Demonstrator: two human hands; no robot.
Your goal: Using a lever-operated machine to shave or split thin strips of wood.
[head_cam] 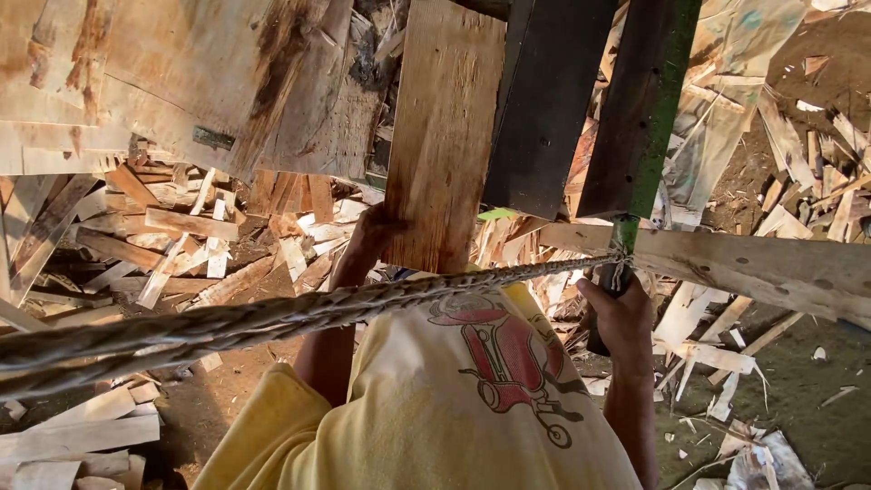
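Left hand (367, 238) first: the fingers are curled around the lower left corner of a pale wooden plank (443, 127), clamped on its edge, and the forearm runs back down toward the camera. The plank stands nearly upright and its bottom end sits just above the wearer's yellow T-shirt (435, 408), which has a red and dark print on it.

Right hand (620, 313) is closed as a fist around the bottom of a dark post with a green edge (640, 109), knuckles up. You can't really see the fingertips, they're tucked behind the post. Right above that hand, a thick twisted rope (272, 318) is tied around the post in a knot, and from there it stretches away to the left, crossing in front of the shirt and out of frame.

Between the plank and the green post hangs a dark grey board (544, 109), leaning close beside both. Behind the right hand a rough pale beam (753, 263) runs off to the right.

Further out it's just scrap everywhere: broken veneer strips and offcuts (181, 245) heaped on the dirt ground, and big stained plywood sheets (181, 73) up top left.
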